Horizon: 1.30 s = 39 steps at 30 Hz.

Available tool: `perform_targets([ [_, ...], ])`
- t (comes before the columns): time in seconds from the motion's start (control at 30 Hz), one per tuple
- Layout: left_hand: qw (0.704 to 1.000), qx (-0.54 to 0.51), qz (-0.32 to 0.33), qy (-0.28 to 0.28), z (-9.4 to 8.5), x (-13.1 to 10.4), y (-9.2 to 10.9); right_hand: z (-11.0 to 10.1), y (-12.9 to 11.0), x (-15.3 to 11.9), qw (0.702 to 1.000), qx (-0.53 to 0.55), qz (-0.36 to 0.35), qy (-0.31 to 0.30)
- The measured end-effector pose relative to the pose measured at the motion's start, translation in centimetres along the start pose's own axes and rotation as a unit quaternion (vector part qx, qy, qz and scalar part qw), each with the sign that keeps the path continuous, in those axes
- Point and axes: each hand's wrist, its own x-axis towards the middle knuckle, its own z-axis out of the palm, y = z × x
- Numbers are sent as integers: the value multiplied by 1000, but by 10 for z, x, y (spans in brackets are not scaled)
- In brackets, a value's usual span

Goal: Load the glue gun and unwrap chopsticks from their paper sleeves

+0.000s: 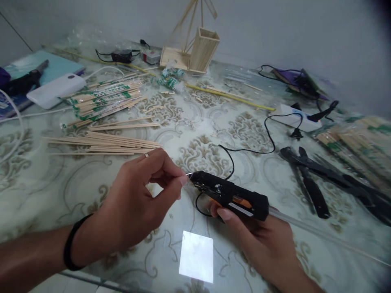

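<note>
My right hand is wrapped around a black and orange hot glue gun, whose nozzle points left. A long translucent glue stick sticks out of its back end. Thumb and forefinger of my left hand are pinched together right at the nozzle tip; whatever lies between them is too small to make out. Just beyond my left hand lies a loose bundle of thin wooden sticks. Paper-wrapped chopsticks lie behind that bundle.
A wooden stick structure with a square box stands at the back. To the right are a white power strip, black-handled pliers and bagged sticks. A black cord crosses the table. A white device lies left.
</note>
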Motion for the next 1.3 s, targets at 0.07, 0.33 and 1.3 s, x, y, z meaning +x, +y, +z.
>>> perform_targets([
  [0.07, 1000, 16, 7, 7, 0, 0, -1, 1, -1, 0, 1000, -2, -4, -2],
  [0.33, 999, 28, 16, 5, -1, -1, -3, 2, -4, 0, 1000, 10, -2, -5],
  [1.3, 998, 39, 39, 3, -2, -3, -4, 0, -2, -1, 999, 29, 6, -28],
])
